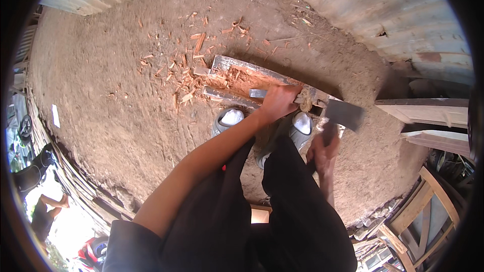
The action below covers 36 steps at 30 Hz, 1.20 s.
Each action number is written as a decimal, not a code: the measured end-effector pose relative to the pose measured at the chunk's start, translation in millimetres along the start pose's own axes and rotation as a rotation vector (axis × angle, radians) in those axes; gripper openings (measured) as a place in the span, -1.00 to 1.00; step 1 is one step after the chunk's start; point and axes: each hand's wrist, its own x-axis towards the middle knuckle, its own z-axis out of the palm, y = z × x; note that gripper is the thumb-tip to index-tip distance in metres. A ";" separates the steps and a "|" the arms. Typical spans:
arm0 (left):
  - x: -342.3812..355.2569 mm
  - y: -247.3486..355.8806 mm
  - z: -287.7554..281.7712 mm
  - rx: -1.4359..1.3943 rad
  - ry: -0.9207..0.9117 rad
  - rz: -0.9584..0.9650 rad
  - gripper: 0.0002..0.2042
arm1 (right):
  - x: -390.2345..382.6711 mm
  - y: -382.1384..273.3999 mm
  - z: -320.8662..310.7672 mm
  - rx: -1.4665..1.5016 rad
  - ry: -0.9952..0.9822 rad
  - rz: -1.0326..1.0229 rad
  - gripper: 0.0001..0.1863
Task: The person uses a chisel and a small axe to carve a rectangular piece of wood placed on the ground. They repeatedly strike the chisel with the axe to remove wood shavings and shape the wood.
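Observation:
On the dirt ground before me lies a weathered wooden beam point(249, 65) with a long hollow cut in it, orange and splintered inside. My left hand point(280, 103) is closed on a chisel, whose flat metal blade point(258, 93) points left into the hollow and whose frayed handle end shows to the right of my fingers. My right hand point(323, 153) grips the handle of a tool with a broad dark rectangular metal head point(344, 116), held just right of the chisel. My feet, in grey footwear point(222, 123), stand against the near side of the beam.
Wood chips point(186, 90) are scattered left of and beyond the beam. Corrugated sheets point(388, 15) stand at the back. Boards point(423, 113) lean at the right, above a wooden frame point(428, 211). At lower left another person's bare leg point(53, 201) shows beside a red vehicle point(88, 252).

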 end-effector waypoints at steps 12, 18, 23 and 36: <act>-4.4 -2.2 -3.9 0.030 -0.044 -0.039 -0.69 | 7.7 -25.6 -7.8 -0.198 -0.168 0.092 -0.51; -0.3 1.7 -7.2 0.031 -0.080 -0.056 -0.73 | 0.5 -0.3 14.9 0.159 0.116 -0.046 -0.47; -5.0 -2.1 -5.7 0.018 -0.067 -0.019 -0.74 | -1.8 -27.5 -13.9 -0.067 -0.091 0.106 -0.60; -2.2 -1.5 2.4 0.082 -0.106 -0.061 -0.71 | 7.4 4.5 -1.3 0.186 0.165 -0.020 -0.60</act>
